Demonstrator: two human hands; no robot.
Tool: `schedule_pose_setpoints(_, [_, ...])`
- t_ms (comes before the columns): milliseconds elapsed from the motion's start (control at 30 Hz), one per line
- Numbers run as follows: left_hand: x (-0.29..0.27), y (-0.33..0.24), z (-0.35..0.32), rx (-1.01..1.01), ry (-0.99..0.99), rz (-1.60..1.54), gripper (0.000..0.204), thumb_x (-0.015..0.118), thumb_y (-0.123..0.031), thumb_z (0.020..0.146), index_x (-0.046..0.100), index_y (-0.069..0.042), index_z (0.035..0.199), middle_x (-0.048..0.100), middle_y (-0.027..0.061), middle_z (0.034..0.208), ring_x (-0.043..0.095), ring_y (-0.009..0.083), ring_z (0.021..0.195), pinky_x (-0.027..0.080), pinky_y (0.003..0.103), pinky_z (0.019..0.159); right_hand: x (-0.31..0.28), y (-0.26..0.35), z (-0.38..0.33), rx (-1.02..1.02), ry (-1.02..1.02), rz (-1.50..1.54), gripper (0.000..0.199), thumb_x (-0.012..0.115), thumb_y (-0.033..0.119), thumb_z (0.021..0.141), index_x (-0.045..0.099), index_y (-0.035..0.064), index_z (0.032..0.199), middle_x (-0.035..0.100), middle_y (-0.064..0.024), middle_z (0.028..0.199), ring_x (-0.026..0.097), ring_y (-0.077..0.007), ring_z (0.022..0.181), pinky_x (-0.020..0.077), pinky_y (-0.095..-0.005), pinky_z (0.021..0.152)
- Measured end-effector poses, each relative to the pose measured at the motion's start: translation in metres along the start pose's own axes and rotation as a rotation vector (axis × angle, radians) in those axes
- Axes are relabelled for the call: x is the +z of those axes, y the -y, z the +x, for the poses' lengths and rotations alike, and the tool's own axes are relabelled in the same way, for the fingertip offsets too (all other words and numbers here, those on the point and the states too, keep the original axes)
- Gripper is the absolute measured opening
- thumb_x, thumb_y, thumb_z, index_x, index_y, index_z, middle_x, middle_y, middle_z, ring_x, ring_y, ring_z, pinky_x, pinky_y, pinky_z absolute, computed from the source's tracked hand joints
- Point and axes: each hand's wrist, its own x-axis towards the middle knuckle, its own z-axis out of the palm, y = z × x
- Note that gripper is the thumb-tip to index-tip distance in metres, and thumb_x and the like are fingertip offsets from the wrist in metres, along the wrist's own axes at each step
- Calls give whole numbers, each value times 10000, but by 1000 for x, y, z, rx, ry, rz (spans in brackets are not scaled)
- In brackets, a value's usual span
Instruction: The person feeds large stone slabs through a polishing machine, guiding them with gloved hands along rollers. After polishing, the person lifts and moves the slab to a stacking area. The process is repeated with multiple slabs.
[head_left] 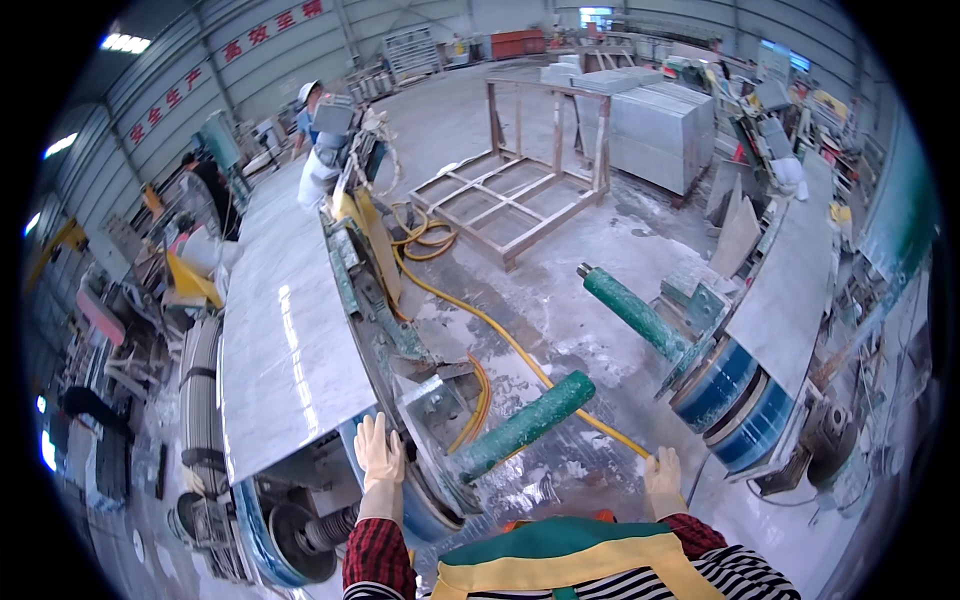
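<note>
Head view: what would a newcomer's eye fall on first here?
Probably the big, glossy pale slab on the left, its near right corner by the gloved left hand. Then the yellow hose, snaking through the middle toward the right hand. Two green cylinders also stand out: one crossing in front of the hose, the other farther right.

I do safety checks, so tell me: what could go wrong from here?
The left hand is close to the blue wheel, so it might get pinched if that turns. The yellow hose trails across the floor and could trip someone. The floor looks wet in places and might be slippery.
</note>
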Motion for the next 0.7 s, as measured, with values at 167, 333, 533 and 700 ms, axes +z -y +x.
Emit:
schedule_pose_setpoints(167, [29,28,40,43,-61,41,541,714,-202,924,630,-83,1445,585,265,1472,502,461,1389,349,557,1198,-25,21,-10,210,36,175,553,492,444,1066,664,36,1396,652,-287,1395,590,-467,1332,454,-507,1134])
schedule_pose_setpoints(333, [48,12,48,-34,58,70,537,630,-193,1010,544,-67,1525,493,260,1580,436,453,1456,322,549,1222,-17,-16,-26,366,266,155,613,449,552,1050,670,102,1404,676,-305,1333,610,-491,1295,468,-506,1110])
schedule_pose_setpoints(533, [67,46,36,14,-20,134,537,562,-241,1061,503,-67,1566,488,266,1597,433,465,1467,305,559,1230,-23,-4,-3,234,506,-105,673,453,622,1025,693,110,1389,696,-274,1330,637,-447,1297,481,-496,1100])
schedule_pose_setpoints(700, [80,52,36,36,-12,147,511,543,-239,1091,503,-95,1579,504,234,1600,431,447,1482,308,553,1231,-27,40,33,283,587,62,670,481,672,989,722,187,1384,695,-227,1377,649,-399,1301,479,-503,1104])
